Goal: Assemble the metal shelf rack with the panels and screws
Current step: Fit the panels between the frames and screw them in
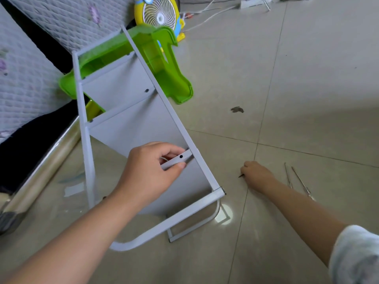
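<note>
The rack [165,99] lies tilted on the floor, its far end propped on a green stool [164,64]. The left hand [151,171] has fingers and thumb curled round the flange of the lowest panel [195,181], beside its screw hole [181,156]. The right hand [256,173], well apart, pinches a small dark screw [241,175] at the floor. If that one-handed hold slackens, the flange may drift off the rail (the prop looks none too steady), and the screw could go in crooked or drop.
</note>
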`<state>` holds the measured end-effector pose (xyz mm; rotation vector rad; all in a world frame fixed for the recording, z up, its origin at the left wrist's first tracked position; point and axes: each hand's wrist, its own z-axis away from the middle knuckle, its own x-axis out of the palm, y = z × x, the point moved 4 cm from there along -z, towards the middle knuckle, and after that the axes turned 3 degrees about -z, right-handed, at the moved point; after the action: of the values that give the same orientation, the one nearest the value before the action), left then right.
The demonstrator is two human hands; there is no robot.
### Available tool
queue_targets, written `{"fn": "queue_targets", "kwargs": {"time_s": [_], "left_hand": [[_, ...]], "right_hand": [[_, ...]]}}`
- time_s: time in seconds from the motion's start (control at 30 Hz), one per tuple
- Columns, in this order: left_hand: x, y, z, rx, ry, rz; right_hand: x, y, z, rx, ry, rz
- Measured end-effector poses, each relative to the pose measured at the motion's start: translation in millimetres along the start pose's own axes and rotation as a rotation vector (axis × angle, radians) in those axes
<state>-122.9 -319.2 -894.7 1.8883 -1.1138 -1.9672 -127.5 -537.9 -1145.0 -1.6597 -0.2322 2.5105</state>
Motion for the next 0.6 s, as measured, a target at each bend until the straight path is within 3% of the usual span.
{"fn": "queue_targets", "kwargs": {"time_s": [0.17,0.27,0.5,0.6], "left_hand": [[-3,5,-4,-0.008,0.001,0.022],[-2,5,-6,-0.027,-0.012,0.036],[1,4,-2,-0.011,0.025,0.022],[0,7,-2,-0.038,-0.039,-0.012]], "right_hand": [[-11,-5,5,0.025,-0.013,0.044],[-24,-11,8,0.075,0.015,-0.051],[-111,-47,29,-0.065,0.376,-0.468],[-163,-64,51,-0.164,0.493,-0.598]]}}
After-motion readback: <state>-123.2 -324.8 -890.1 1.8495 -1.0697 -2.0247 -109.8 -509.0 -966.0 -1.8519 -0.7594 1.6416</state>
